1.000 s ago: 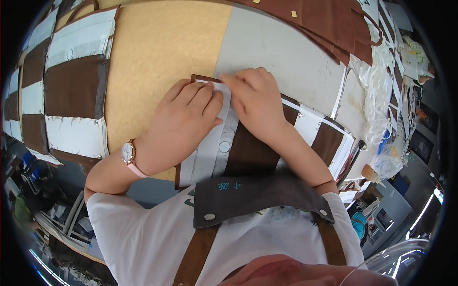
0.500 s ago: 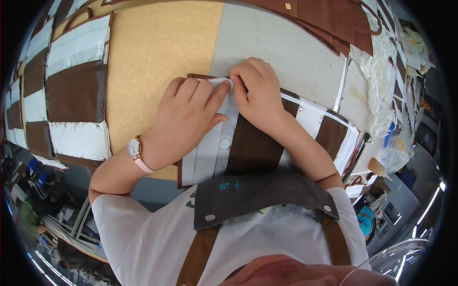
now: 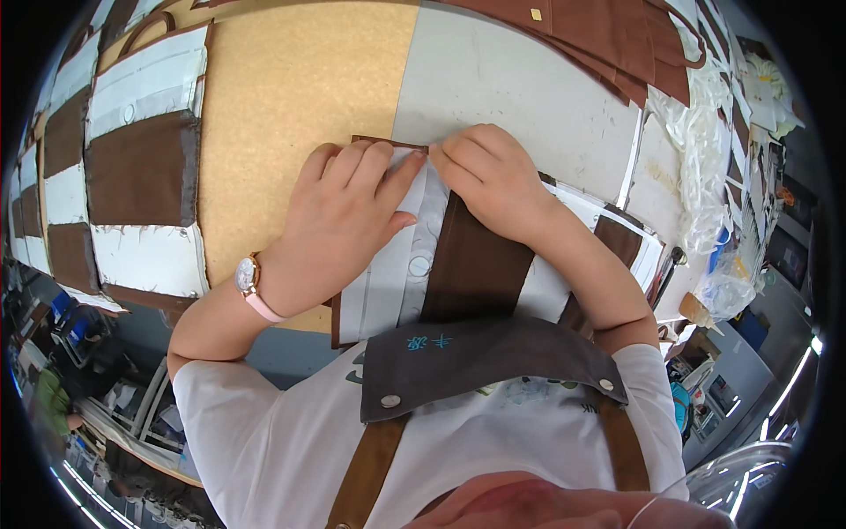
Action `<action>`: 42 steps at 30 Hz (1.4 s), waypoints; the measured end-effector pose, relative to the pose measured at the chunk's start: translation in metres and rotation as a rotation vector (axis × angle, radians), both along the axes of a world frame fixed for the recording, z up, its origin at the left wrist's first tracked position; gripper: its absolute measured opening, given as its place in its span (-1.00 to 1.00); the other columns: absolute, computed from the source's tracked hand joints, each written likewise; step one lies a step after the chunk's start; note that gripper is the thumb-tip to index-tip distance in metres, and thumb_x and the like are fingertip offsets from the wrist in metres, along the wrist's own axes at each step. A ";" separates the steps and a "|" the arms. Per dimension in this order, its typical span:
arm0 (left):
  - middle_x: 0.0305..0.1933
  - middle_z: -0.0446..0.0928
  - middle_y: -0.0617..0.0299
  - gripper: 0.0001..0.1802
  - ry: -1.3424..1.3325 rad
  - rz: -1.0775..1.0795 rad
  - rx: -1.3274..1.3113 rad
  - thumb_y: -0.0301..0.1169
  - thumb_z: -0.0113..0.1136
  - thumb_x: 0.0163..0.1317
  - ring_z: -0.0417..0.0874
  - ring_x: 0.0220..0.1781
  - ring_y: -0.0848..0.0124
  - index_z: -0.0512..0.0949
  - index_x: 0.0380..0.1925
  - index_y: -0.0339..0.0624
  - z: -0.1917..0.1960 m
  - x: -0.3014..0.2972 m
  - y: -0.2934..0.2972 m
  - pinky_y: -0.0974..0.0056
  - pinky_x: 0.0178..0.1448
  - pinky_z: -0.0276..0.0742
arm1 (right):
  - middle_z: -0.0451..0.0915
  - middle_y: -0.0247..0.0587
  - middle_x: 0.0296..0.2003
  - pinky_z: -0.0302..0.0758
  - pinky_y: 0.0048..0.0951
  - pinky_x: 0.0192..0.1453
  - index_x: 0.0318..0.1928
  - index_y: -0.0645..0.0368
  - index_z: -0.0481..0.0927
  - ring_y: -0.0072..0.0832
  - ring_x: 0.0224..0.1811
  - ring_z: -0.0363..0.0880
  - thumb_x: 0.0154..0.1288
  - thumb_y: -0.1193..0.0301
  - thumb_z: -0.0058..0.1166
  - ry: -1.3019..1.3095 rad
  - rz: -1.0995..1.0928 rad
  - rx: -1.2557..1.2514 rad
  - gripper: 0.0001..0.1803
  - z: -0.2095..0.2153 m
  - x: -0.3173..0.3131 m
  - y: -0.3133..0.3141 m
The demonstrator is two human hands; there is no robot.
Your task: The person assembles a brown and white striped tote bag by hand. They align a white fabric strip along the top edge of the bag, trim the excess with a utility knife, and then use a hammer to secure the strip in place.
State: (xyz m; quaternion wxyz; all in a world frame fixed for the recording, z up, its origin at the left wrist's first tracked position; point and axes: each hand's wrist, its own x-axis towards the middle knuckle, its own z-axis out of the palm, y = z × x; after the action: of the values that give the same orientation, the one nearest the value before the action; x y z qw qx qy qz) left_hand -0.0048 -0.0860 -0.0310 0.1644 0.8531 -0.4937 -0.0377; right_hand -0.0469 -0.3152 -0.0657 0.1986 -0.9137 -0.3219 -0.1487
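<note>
A brown and white fabric bag panel (image 3: pixel 480 256) with a round snap (image 3: pixel 419 265) on its pale strip lies in front of me. My left hand (image 3: pixel 348 198) rests on its white part, fingers spread and thumb apart, a watch on the wrist. Its index fingertip presses near the panel's far edge. Right beside that fingertip, my right hand (image 3: pixel 489 176) has its fingers curled and pinched together on the far edge of the pale strip. What exactly lies between those fingertips is hidden under the hand.
To the left, more brown and white panels (image 3: pixel 141 167) overlap with loose threads. Brown bag pieces (image 3: pixel 590 35) are stacked at the far right. Clear plastic wrapping (image 3: pixel 701 167) runs along the right side. The tabletop is part tan board (image 3: pixel 300 70), part grey surface (image 3: pixel 502 70).
My right hand has turned and shifted slightly right, its fingers now more closely folded at the panel's edge. The panel has moved a little to the right. My left hand stays nearly still.
</note>
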 end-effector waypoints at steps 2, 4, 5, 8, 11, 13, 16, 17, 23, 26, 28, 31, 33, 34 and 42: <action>0.02 0.44 0.17 -0.27 0.030 0.024 -0.030 -0.16 0.41 0.03 0.48 0.03 0.24 0.49 0.25 -0.10 -0.003 0.001 0.000 0.14 0.21 0.38 | 0.49 -0.27 -0.31 0.51 -0.34 -0.17 -0.29 0.23 0.59 -0.35 -0.21 0.46 -0.04 0.46 0.16 -0.055 0.018 -0.041 -0.77 -0.001 0.001 0.001; 0.02 0.44 0.15 -0.31 0.032 0.026 -0.043 -0.15 0.40 0.05 0.47 0.05 0.23 0.50 0.21 -0.15 -0.004 0.003 -0.001 0.15 0.19 0.38 | 0.48 -0.27 -0.33 0.50 -0.36 -0.19 -0.34 0.23 0.59 -0.37 -0.22 0.45 -0.08 0.45 0.15 -0.100 0.029 -0.081 -0.79 0.000 -0.001 0.004; 0.00 0.44 0.15 -0.34 0.019 0.018 -0.044 -0.15 0.39 0.07 0.47 0.05 0.24 0.52 0.17 -0.19 -0.004 0.004 -0.001 0.17 0.18 0.38 | 0.48 -0.27 -0.33 0.49 -0.37 -0.20 -0.37 0.22 0.59 -0.37 -0.22 0.44 -0.09 0.44 0.15 -0.093 0.025 -0.117 -0.80 0.003 -0.002 0.007; -0.02 0.45 0.16 -0.37 -0.017 0.020 -0.025 -0.16 0.38 0.08 0.46 0.04 0.25 0.53 0.13 -0.24 -0.004 0.004 -0.001 0.17 0.16 0.38 | 0.47 -0.27 -0.35 0.46 -0.42 -0.22 -0.43 0.20 0.58 -0.38 -0.24 0.43 -0.14 0.42 0.15 -0.077 0.013 -0.196 -0.82 0.009 -0.004 0.016; -0.03 0.46 0.17 -0.38 -0.031 0.060 0.023 -0.17 0.38 0.08 0.47 0.02 0.27 0.53 0.12 -0.25 -0.007 0.001 0.000 0.17 0.14 0.40 | 0.47 -0.28 -0.35 0.45 -0.43 -0.22 -0.46 0.19 0.58 -0.38 -0.25 0.42 -0.15 0.41 0.16 -0.076 0.002 -0.226 -0.83 0.011 -0.004 0.016; 0.01 0.46 0.17 -0.36 -0.030 0.081 0.055 -0.19 0.39 0.06 0.48 0.05 0.26 0.52 0.14 -0.24 -0.006 -0.001 0.000 0.16 0.17 0.40 | 0.47 -0.28 -0.35 0.45 -0.43 -0.22 -0.46 0.18 0.58 -0.38 -0.24 0.42 -0.15 0.41 0.16 -0.072 -0.003 -0.230 -0.83 0.012 -0.005 0.015; 0.10 0.47 0.15 -0.31 -0.014 0.045 0.047 -0.22 0.42 0.02 0.50 0.15 0.22 0.50 0.18 -0.22 -0.004 -0.001 -0.001 0.11 0.30 0.39 | 0.48 -0.27 -0.35 0.45 -0.44 -0.23 -0.44 0.18 0.58 -0.38 -0.24 0.42 -0.14 0.40 0.15 -0.086 -0.003 -0.223 -0.82 0.011 -0.005 0.015; 0.13 0.47 0.14 -0.30 0.000 0.000 0.012 -0.22 0.43 0.01 0.49 0.19 0.20 0.50 0.19 -0.22 -0.004 0.001 -0.003 0.08 0.34 0.37 | 0.49 -0.27 -0.34 0.45 -0.42 -0.21 -0.42 0.18 0.59 -0.37 -0.24 0.43 -0.13 0.41 0.15 -0.072 -0.014 -0.191 -0.82 0.010 -0.005 0.015; 0.24 0.45 0.11 -0.24 0.065 -0.121 -0.027 -0.20 0.44 0.00 0.44 0.30 0.19 0.46 0.26 -0.15 -0.004 -0.007 -0.004 -0.01 0.46 0.28 | 0.54 -0.23 -0.29 0.45 -0.23 -0.05 -0.28 0.19 0.60 -0.23 -0.19 0.49 0.06 0.48 0.21 0.169 -0.259 0.137 -0.83 0.004 -0.009 0.005; 0.22 0.45 0.13 -0.19 0.063 -0.113 -0.001 -0.18 0.44 0.01 0.43 0.29 0.21 0.42 0.31 -0.13 -0.004 -0.007 -0.005 0.00 0.45 0.29 | 0.56 -0.19 -0.29 0.42 -0.18 0.00 -0.24 0.19 0.60 -0.15 -0.17 0.49 0.17 0.49 0.23 0.367 -0.434 0.273 -0.86 0.012 -0.018 0.001; 0.19 0.45 0.14 -0.16 0.052 -0.108 0.020 -0.16 0.43 0.02 0.44 0.27 0.23 0.40 0.34 -0.12 -0.001 -0.008 -0.007 0.00 0.44 0.29 | 0.56 -0.15 -0.31 0.41 -0.18 0.00 -0.25 0.18 0.60 -0.13 -0.18 0.48 0.22 0.47 0.24 0.487 -0.457 0.266 -0.89 0.022 -0.018 -0.006; 0.13 0.44 0.13 -0.16 0.010 -0.101 0.054 -0.15 0.42 0.05 0.44 0.22 0.22 0.38 0.36 -0.13 0.002 -0.008 -0.011 0.01 0.41 0.32 | 0.56 -0.14 -0.33 0.41 -0.17 -0.01 -0.28 0.19 0.58 -0.13 -0.19 0.49 0.19 0.51 0.21 0.552 -0.416 0.254 -0.91 0.027 -0.011 -0.009; 0.10 0.43 0.11 -0.17 -0.024 -0.096 0.081 -0.14 0.41 0.07 0.44 0.19 0.20 0.38 0.36 -0.14 0.003 -0.011 -0.015 0.02 0.40 0.33 | 0.56 -0.14 -0.34 0.42 -0.16 -0.02 -0.32 0.20 0.57 -0.12 -0.20 0.50 0.18 0.52 0.19 0.553 -0.422 0.283 -0.93 0.024 -0.009 -0.007; 0.09 0.43 0.10 -0.17 -0.033 -0.097 0.105 -0.14 0.40 0.08 0.44 0.17 0.19 0.38 0.36 -0.15 0.005 -0.011 -0.017 0.02 0.39 0.34 | 0.56 -0.13 -0.34 0.43 -0.15 -0.03 -0.34 0.20 0.56 -0.12 -0.20 0.50 0.17 0.53 0.18 0.555 -0.425 0.297 -0.94 0.023 -0.008 -0.006; 0.00 0.43 0.07 -0.26 -0.131 -0.013 0.133 -0.17 0.39 0.12 0.46 0.08 0.15 0.43 0.28 -0.23 0.000 -0.027 -0.030 0.03 0.32 0.38 | 0.53 -0.10 -0.44 0.43 -0.14 -0.05 -0.41 0.23 0.55 -0.10 -0.23 0.51 0.16 0.50 0.13 0.497 -0.407 0.238 -0.94 0.018 -0.004 0.001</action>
State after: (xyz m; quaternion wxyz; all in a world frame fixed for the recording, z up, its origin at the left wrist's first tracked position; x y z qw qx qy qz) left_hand -0.0314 -0.1156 -0.0305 0.0745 0.8595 -0.5054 -0.0156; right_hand -0.0504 -0.3138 -0.0474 0.3426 -0.9379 -0.0549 0.0055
